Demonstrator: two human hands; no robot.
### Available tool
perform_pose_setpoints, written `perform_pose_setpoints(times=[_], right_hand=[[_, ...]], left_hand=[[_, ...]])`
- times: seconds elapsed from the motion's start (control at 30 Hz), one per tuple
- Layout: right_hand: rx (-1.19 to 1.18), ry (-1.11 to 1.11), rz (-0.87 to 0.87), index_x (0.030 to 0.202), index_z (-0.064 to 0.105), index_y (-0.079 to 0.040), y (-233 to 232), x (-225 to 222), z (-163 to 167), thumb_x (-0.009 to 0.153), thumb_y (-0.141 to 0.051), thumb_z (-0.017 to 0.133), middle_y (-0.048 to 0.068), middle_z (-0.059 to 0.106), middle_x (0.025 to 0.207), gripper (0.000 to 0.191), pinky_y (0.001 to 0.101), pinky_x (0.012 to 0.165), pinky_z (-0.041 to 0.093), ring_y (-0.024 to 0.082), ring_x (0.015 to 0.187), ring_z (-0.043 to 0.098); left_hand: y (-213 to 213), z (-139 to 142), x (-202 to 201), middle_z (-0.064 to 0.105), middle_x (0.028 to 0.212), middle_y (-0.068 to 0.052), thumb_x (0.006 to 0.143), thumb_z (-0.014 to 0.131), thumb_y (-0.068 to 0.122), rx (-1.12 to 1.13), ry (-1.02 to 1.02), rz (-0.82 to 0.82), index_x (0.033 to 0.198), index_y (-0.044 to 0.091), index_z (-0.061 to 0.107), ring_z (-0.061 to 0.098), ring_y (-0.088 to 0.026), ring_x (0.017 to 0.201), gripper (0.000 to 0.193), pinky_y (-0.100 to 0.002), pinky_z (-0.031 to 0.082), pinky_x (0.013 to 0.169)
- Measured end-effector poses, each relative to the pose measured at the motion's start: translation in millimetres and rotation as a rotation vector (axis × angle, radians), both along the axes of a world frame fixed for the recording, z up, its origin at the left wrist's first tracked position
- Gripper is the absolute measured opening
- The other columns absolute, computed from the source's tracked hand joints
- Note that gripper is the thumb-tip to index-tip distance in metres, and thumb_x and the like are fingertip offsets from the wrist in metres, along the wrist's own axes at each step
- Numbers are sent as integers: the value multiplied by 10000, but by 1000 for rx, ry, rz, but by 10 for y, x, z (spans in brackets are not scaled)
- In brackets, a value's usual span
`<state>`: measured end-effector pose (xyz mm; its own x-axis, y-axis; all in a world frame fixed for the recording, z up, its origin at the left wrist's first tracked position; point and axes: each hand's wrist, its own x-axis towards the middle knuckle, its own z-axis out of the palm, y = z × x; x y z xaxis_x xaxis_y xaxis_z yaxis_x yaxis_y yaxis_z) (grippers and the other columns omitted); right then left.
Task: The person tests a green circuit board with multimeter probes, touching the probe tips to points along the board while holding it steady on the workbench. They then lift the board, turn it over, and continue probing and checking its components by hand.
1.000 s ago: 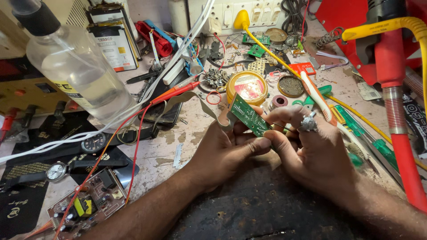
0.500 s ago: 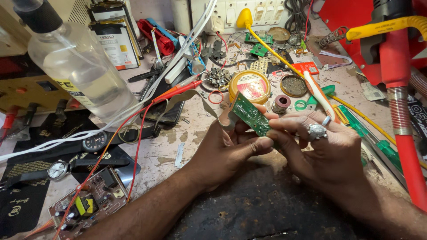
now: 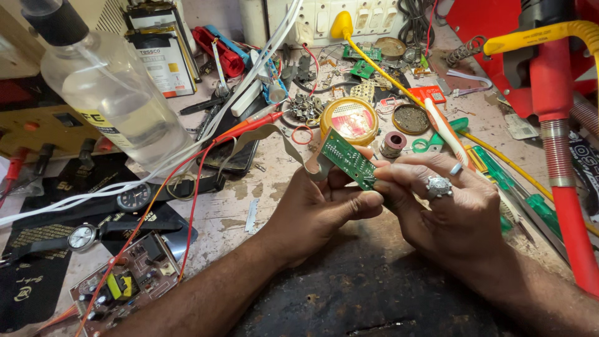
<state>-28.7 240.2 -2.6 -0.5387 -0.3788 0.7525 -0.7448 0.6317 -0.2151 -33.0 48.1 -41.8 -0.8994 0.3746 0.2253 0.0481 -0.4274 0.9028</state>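
A small green circuit board (image 3: 345,157) with a grey ribbon cable (image 3: 262,134) trailing left is held above the workbench. My left hand (image 3: 318,209) grips its lower edge from underneath, thumb along the side. My right hand (image 3: 446,206), wearing two silver rings, pinches the board's right end with its fingertips. Both hands touch each other at the board.
A clear plastic bottle (image 3: 109,93) stands at the left. Red wires (image 3: 206,156) cross the bench. Wristwatches (image 3: 81,237) and a brown circuit board (image 3: 128,284) lie at lower left. A round yellow tin (image 3: 349,118), a solder spool (image 3: 393,143), screwdrivers (image 3: 518,193) and a red stand (image 3: 561,156) sit beyond and right.
My right hand has shifted slightly right and turned, so its ringed fingers now lie on top. The board stays held in both hands, tilted much as before.
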Motion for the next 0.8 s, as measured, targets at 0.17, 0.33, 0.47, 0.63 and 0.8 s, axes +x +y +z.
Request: perform_pose_setpoints(times=[0.17,0.33,0.47,0.63,0.8], right_hand=[[-7,-10,5,1059,714,-90,2,2,-10,882,-67,814,75,748,1014,205,339,792,592,223,927,740],[-57,-23,46,1059,704,-75,-5,-17,-36,914,-65,803,70,754,1034,175,331,824,600,213,951,743],[-82,-69,54,1042,709,-62,-15,-14,-44,912,-54,795,80,755,1009,156,313,777,598,204,898,749],[-56,-64,42,1054,720,-67,-11,-31,-12,902,-56,799,89,756,999,171,325,788,592,212,912,746],[-81,-168,56,1108,744,-84,81,-27,91,892,-92,800,78,741,1029,222,271,719,573,150,866,715]], left_hand=[[3,7,2,663,1285,-131,932,742,34,-5,23,0,1384,14,495,673,-175,1163,515,-348,605,994],[9,-1,7,684,1249,-136,935,734,60,-67,12,14,1385,9,497,691,-173,1122,512,-338,611,967],[8,-2,3,681,1234,-131,932,736,59,-54,17,10,1382,4,484,690,-173,1108,518,-344,609,957],[1,-4,2,670,1260,-129,926,740,43,-7,6,8,1381,0,488,677,-184,1148,522,-357,600,992],[11,4,-18,662,1261,-134,907,755,37,50,-12,19,1389,15,487,668,-198,1153,552,-373,594,997]])
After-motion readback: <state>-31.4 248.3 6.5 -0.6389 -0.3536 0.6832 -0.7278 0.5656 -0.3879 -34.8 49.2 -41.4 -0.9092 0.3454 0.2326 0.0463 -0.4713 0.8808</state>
